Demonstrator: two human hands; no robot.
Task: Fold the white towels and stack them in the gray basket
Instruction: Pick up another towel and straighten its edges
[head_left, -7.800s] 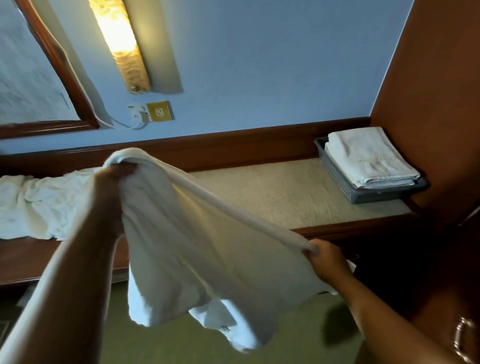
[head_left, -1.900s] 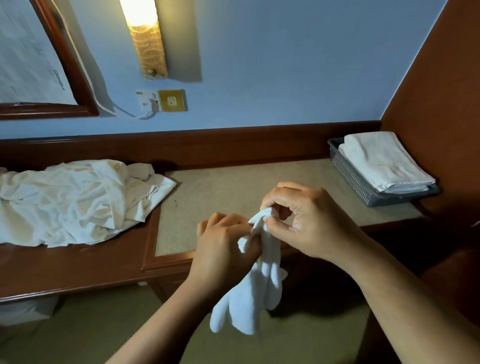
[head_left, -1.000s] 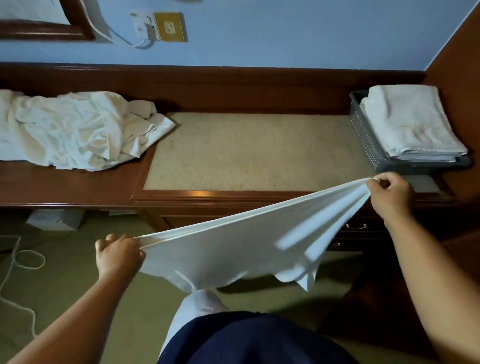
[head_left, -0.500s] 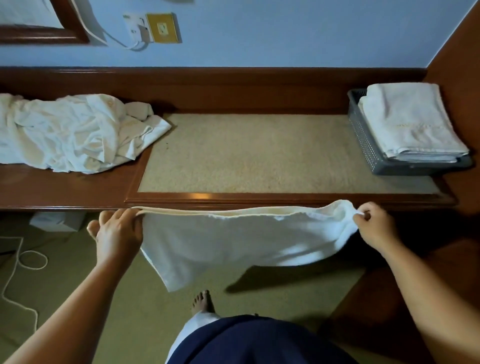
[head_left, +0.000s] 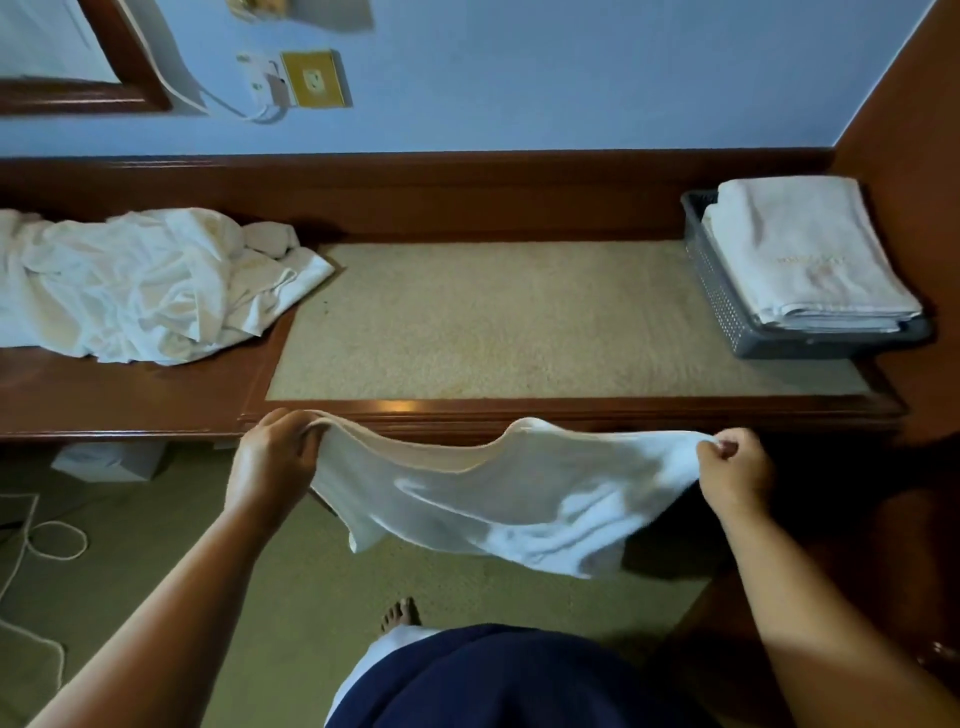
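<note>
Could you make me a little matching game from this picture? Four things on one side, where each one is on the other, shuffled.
1. held towel
2. crumpled pile
3. folded towels
4. gray basket

A. stands directly on the counter, right end
B. stacked in the basket
C. stretched between left hand and right hand
D. left end of the counter

Pairs: 1-C, 2-D, 3-B, 4-A.
</note>
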